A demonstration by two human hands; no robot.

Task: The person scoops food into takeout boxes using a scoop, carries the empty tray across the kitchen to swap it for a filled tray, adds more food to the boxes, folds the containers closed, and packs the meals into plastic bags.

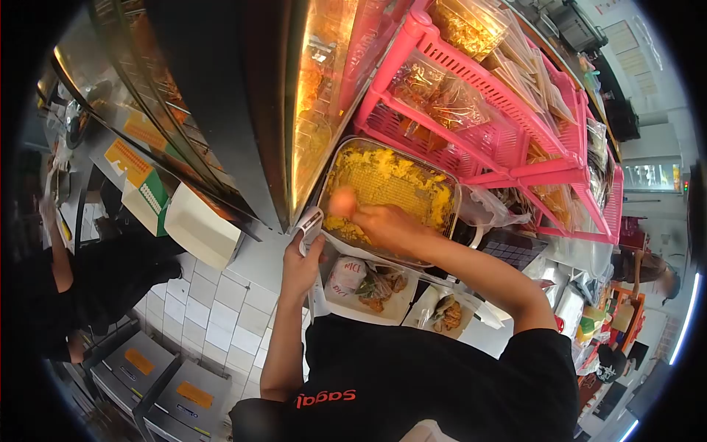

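Left fingers (295,247) pinching carton (312,230); right fingers (368,216), grip unclear, over tray (394,184) beside pink rack (526,169)

Pale counter (270,254): metal tray (401,193) (yellow food (381,159) inside), pink rack (418,28) just beside, open food boxes (341,310) on near side.

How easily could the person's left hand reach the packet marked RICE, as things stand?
Probably yes: the packet lies near the left hand and looks uncovered, though that hand may need to release the white cardboard it grips first.
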